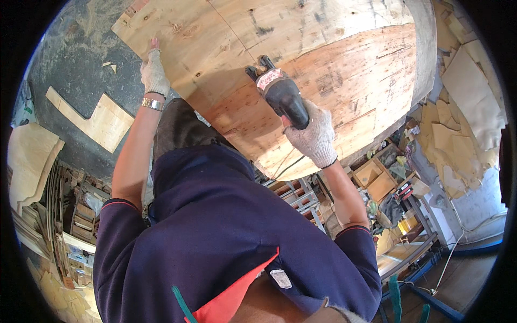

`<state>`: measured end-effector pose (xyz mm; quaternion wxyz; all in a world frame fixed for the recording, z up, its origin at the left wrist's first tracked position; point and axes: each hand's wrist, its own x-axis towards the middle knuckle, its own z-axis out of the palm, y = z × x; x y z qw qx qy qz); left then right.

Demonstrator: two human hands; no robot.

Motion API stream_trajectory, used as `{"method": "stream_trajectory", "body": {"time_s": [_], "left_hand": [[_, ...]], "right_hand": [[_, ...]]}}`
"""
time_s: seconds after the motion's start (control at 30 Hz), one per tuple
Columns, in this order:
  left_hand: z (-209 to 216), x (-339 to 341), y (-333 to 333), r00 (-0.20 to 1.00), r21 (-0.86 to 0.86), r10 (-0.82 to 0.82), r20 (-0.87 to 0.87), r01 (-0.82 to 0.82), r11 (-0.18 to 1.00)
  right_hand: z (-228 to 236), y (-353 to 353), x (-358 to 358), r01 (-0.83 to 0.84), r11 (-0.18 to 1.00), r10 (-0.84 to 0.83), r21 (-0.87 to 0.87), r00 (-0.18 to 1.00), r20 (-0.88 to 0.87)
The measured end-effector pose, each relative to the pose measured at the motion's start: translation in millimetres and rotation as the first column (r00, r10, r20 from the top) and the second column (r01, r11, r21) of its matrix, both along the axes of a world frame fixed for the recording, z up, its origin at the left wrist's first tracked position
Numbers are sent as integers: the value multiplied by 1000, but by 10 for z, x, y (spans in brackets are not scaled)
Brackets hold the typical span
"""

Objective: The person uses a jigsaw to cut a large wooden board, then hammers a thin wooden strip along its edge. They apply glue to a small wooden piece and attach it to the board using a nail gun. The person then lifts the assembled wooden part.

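Pale curved panels [32, 160] show at left, a wooden tray [381, 186] right.

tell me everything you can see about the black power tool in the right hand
The power tool has a dark, rounded, plastic-looking body with a worn pink-and-white label near the front, where dark prong-like parts stick out. It points forward and left, over the plywood sheet; whether it touches the wood is unclear. The gloved right hand grips its rear end.

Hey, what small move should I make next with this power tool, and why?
I'd probably firm the left grip on the plywood sheet before moving the black power tool: that grip is at the sheet's left edge, while the right grip holds the tool over the sheet.
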<state>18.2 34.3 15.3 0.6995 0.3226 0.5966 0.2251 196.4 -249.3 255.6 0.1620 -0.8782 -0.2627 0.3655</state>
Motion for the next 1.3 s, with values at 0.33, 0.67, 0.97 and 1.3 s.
{"method": "stream_trajectory", "body": {"time_s": [0.33, 0.67, 0.97, 1.3], "left_hand": [[-92, -45, 18, 989, 9, 27, -146, -26, 1000], [-30, -1, -22, 988, 78, 69, -140, -59, 995], [163, 33, 1, 949, -27, -136, -285, 133, 991], [52, 19, -22, 971, 63, -43, -234, 59, 996]], "right_hand": [[1, 84, 22, 5, 1000, -6, -12, 1000, -19], [4, 171, 34, 6, 1000, -7, -20, 1000, -24], [-23, 211, 36, -2, 1000, 2, 0, 1000, 8], [-32, 286, 47, 6, 1000, -6, 4, 1000, 8]]}}
